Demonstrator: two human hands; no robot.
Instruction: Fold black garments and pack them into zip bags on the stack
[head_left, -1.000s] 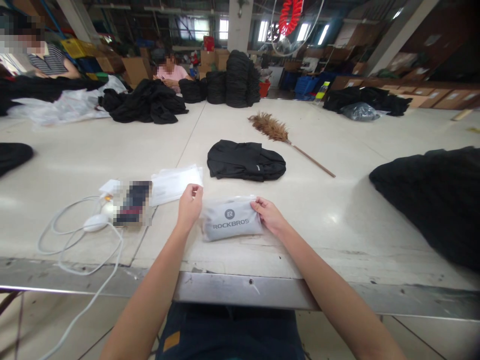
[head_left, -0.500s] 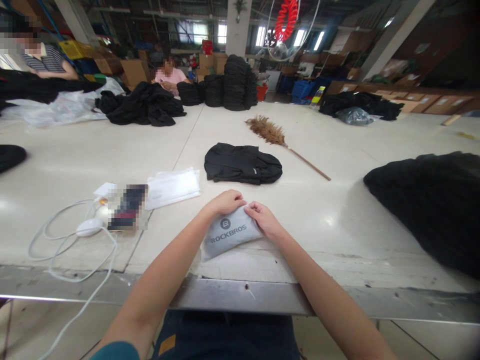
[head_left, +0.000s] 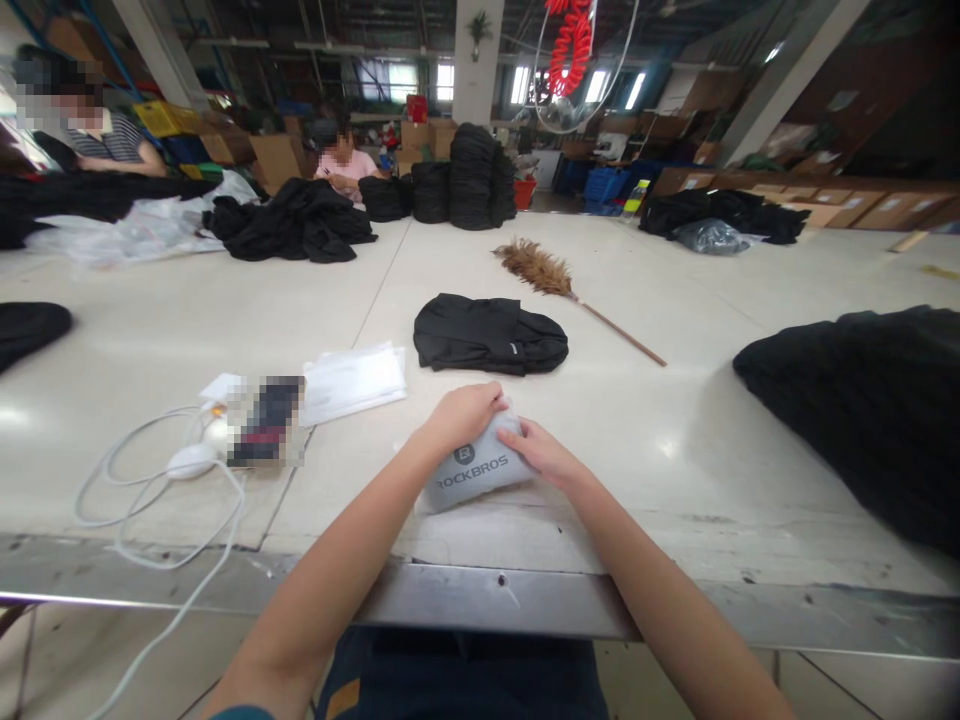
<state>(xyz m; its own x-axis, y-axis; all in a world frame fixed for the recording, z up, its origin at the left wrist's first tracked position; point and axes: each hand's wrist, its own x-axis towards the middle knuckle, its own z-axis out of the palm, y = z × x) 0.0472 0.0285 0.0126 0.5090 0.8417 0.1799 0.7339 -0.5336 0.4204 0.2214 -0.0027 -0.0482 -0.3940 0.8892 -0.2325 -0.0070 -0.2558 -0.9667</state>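
Both my remote grips, left hand (head_left: 469,412) and right hand (head_left: 551,455), clamp the one-o'clock corner of a grey-white plastic pouch (head_left: 480,483) lettered ROCKBROS, at six o'clock. Filling looks done; I cannot tell if it's sealed. Folded black fabric (head_left: 480,335) at twelve lies unbagged.

The wearer's two hands (head_left: 553,458) and one printed pouch (head_left: 480,478) are counted at one desk (head_left: 690,310). Also recorded: one feather duster (head_left: 536,268), one bottle (head_left: 634,200), one folded black garment (head_left: 480,337) at centre. Two co-workers (head_left: 124,148) are noted beyond. One red coiled hose (head_left: 568,70) is noted overhead. White sleeves (head_left: 356,382) are overlapped; their number cannot be read.
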